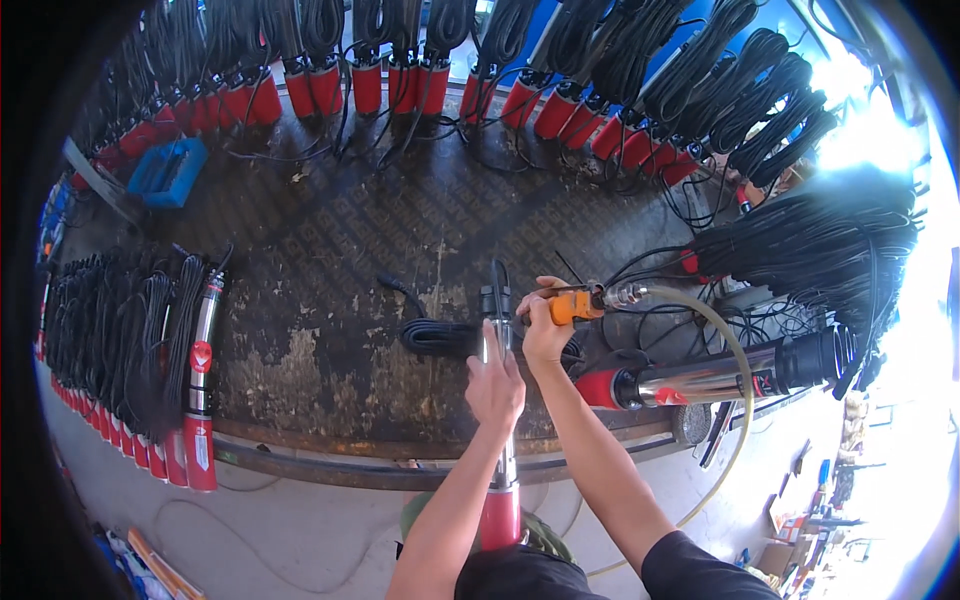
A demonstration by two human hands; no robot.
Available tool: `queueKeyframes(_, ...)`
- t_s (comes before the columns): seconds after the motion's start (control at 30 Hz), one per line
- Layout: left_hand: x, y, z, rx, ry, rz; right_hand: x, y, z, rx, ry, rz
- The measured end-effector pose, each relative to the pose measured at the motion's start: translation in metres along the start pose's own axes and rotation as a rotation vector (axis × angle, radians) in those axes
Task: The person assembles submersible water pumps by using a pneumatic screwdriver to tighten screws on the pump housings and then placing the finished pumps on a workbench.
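Observation:
My left hand (495,385) grips the steel body of a long pump (497,330) with a red lower end (500,515) that stands up from near my lap and leans over the workbench edge. My right hand (545,325) holds an orange air tool (577,303) sideways against the pump's black top. A yellowish hose (735,350) runs from the tool's right end and curves down toward the floor. A coil of black cable (440,337) lies on the bench just left of the pump's top.
Another steel and red pump (700,380) lies on the bench to the right. Rows of red pumps with coiled black cables line the far edge (400,85) and the left edge (200,370). A blue crate (168,172) sits at the back left. The worn bench top (330,270) is dark.

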State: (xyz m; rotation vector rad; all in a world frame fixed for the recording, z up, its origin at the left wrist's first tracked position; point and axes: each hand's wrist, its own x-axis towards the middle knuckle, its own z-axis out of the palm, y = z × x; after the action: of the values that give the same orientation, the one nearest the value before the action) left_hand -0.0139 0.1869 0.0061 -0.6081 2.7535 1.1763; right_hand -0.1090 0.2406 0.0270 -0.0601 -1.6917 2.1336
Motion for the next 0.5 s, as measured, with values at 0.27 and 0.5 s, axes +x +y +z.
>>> queueKeyframes(0.27, -0.001, 0.001, 0.001, -0.01, 0.049, 0.033, 0.013, 0.007, -0.007, -0.024, 0.059, 0.005)
queueKeyframes(0.5, -0.003, 0.002, 0.002, -0.007, 0.055, 0.031, -0.009, -0.016, 0.001, -0.094, -0.044, -0.038)
